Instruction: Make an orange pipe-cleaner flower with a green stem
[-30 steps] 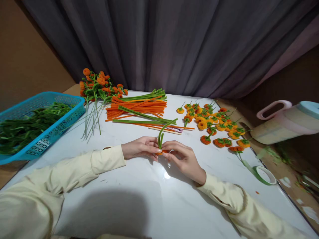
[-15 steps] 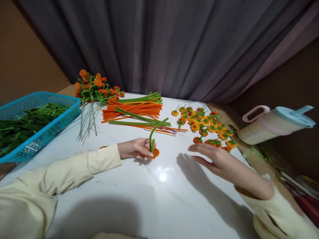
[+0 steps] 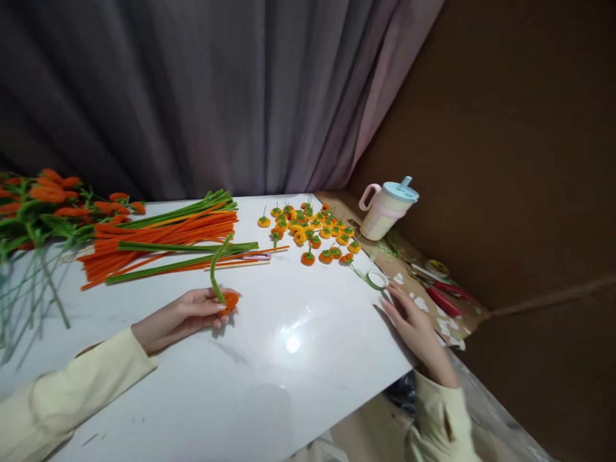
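Pinched in my left hand (image 3: pixel 192 314) is a small orange pipe-cleaner flower (image 3: pixel 230 302), held just above the white table. A bent green pipe cleaner (image 3: pixel 215 273) stands up from it. My right hand (image 3: pixel 414 324) reaches over the table's right edge with its fingers apart. Its fingertips are right beside a roll of green tape (image 3: pixel 378 279); whether they touch it I cannot tell. Behind lie several finished yellow and orange flower heads (image 3: pixel 308 228) with green backs. To their left is a pile of orange pipe cleaners (image 3: pixel 163 234) with green pipe cleaners (image 3: pixel 192 208).
A bunch of orange flowers (image 3: pixel 52 199) with green stems lies at the left. Past the table's right edge stand a cup with a blue lid (image 3: pixel 389 208), red-handled pliers or scissors (image 3: pixel 443 300) and paper scraps. A dark curtain (image 3: pixel 192 96) hangs behind.
My view has swung right, so the blue basket is out of sight. My right hand has moved right, from near the flower heads to the tape roll. My left hand still holds the flower.
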`<action>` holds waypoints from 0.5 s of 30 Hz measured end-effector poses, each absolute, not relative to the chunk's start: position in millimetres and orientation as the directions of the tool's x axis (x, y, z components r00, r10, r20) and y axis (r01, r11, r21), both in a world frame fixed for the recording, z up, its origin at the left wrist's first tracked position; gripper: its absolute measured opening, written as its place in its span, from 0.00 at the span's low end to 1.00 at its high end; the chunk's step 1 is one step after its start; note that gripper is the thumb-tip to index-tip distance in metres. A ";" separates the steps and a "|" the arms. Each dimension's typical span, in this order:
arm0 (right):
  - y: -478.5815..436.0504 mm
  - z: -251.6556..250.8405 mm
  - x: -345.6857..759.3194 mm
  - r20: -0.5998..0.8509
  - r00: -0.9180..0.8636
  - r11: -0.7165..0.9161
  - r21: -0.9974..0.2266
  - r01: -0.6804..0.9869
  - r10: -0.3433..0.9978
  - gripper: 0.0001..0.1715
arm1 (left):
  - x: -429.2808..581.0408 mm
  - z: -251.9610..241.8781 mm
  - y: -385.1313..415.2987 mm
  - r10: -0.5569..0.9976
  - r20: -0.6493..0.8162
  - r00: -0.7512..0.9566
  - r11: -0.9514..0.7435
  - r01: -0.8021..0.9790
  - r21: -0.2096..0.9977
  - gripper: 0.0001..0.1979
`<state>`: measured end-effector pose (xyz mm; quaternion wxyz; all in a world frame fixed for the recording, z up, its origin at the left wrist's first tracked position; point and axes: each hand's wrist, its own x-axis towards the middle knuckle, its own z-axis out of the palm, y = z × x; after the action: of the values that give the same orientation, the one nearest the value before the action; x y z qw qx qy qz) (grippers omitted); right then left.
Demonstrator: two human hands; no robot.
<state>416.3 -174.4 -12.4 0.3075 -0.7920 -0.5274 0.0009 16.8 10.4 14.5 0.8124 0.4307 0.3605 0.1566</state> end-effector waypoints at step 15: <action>-193.9 -1.9 486.3 0.383 0.617 -0.586 -0.210 0.783 0.687 0.38 | 14.6 17.1 8.2 0.569 -0.491 0.659 0.510 0.185 0.840 0.19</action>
<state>486.3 -193.9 -1.9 0.1816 -0.8808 -0.4172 -0.1312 14.6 8.2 17.1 0.7746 0.4792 0.3936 0.1239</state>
